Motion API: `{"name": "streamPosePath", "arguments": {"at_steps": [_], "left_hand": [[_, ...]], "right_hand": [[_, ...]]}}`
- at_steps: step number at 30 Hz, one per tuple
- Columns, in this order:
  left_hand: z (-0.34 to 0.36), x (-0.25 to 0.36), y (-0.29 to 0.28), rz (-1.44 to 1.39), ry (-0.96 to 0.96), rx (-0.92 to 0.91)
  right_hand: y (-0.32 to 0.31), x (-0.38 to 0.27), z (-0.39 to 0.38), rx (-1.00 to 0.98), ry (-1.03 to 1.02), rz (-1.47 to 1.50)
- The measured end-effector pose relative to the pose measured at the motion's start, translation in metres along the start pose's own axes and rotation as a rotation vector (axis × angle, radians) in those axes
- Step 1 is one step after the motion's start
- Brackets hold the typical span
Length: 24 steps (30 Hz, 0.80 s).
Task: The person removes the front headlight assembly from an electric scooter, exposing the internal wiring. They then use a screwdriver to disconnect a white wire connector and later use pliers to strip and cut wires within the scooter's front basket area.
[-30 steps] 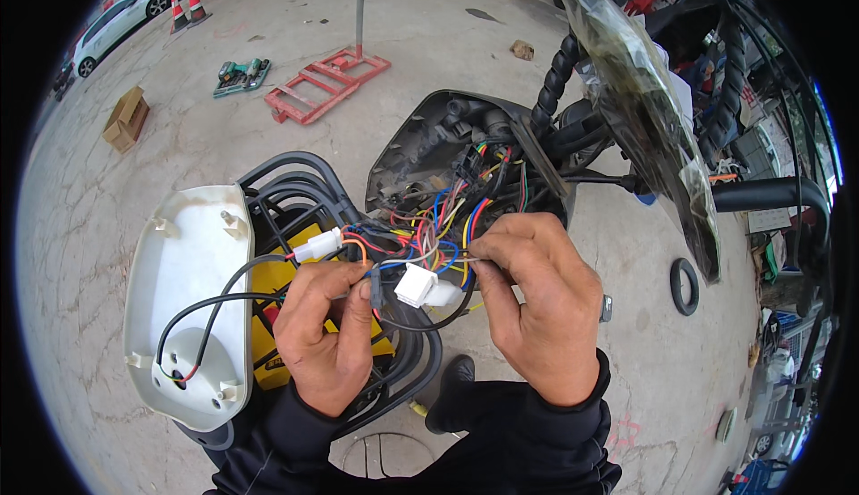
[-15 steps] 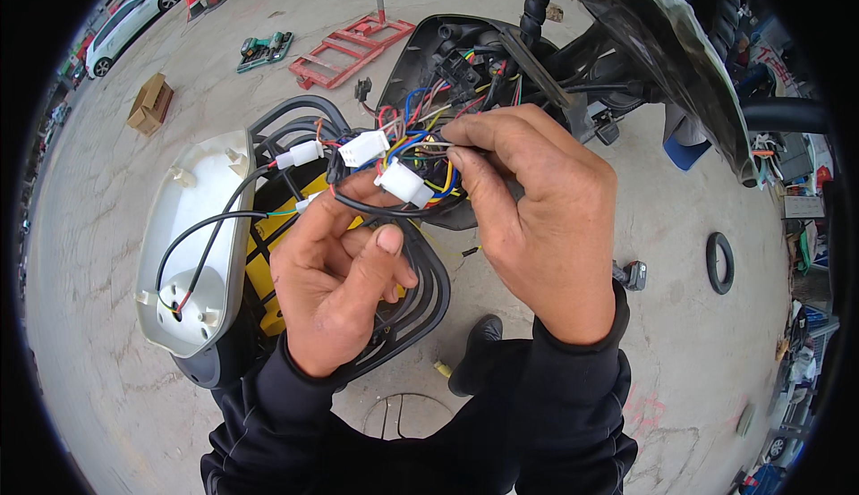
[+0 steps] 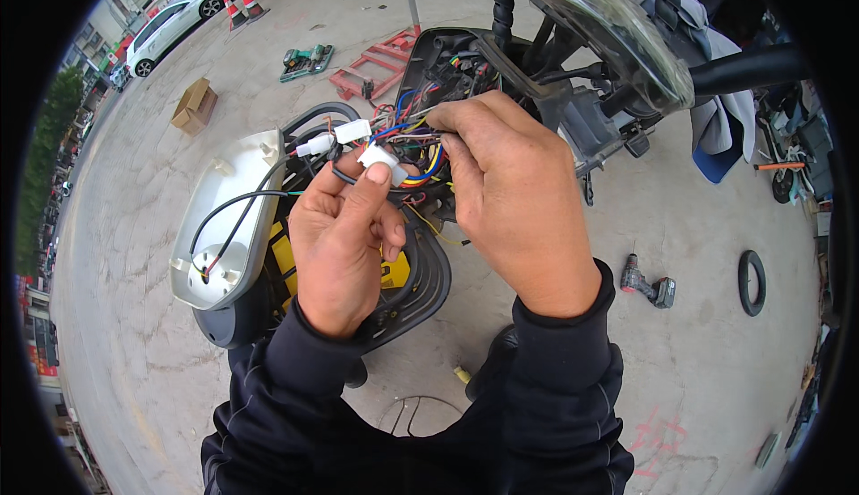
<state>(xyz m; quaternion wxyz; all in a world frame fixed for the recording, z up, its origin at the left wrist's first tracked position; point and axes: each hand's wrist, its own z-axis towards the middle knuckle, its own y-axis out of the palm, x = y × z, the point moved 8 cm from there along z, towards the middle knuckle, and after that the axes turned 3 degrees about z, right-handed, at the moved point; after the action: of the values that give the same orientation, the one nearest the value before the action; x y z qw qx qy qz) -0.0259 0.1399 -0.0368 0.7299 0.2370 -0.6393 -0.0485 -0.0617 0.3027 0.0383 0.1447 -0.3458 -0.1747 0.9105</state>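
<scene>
My left hand (image 3: 338, 253) is closed, its thumb pressed on a white plug connector (image 3: 372, 154) against the fingers behind. Blue and yellow wires (image 3: 434, 166) curve out of that connector. Just beyond it, a second white connector (image 3: 355, 131) joins the harness. Further left sits a smaller white connector (image 3: 313, 145). My right hand (image 3: 523, 195) pinches thin wires of the harness between thumb and forefinger; the exact strands are partly hidden. The bundle runs into an opened black housing (image 3: 438, 48). A white shell-shaped cover (image 3: 219, 262) at left has black cables leading from it toward the connectors.
Curved black bars (image 3: 434, 289) and a yellow panel lie beneath my hands. A clear windshield (image 3: 608, 25) and a handlebar (image 3: 752, 70) rise at far right. On the ground are a cordless drill (image 3: 649, 285), a black rubber ring (image 3: 752, 282), a cardboard box (image 3: 194, 106) and a red metal frame (image 3: 376, 70).
My left thumb has come down onto the white connector, which it stood apart from before. My right hand still pinches wires. The whole view has shifted, bringing the drill fully into sight.
</scene>
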Motion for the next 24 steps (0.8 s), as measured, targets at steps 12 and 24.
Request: {"name": "streamPosePath", "arguments": {"at_steps": [12, 24], "left_hand": [[-0.003, 0.002, -0.003, 0.019, 0.005, -0.045], [-0.003, 0.024, 0.009, 0.265, 0.031, -0.215]], "right_hand": [[0.002, 0.002, -0.005, -0.118, -0.006, -0.036], [0.008, 0.001, -0.006, -0.123, -0.029, -0.009]]}}
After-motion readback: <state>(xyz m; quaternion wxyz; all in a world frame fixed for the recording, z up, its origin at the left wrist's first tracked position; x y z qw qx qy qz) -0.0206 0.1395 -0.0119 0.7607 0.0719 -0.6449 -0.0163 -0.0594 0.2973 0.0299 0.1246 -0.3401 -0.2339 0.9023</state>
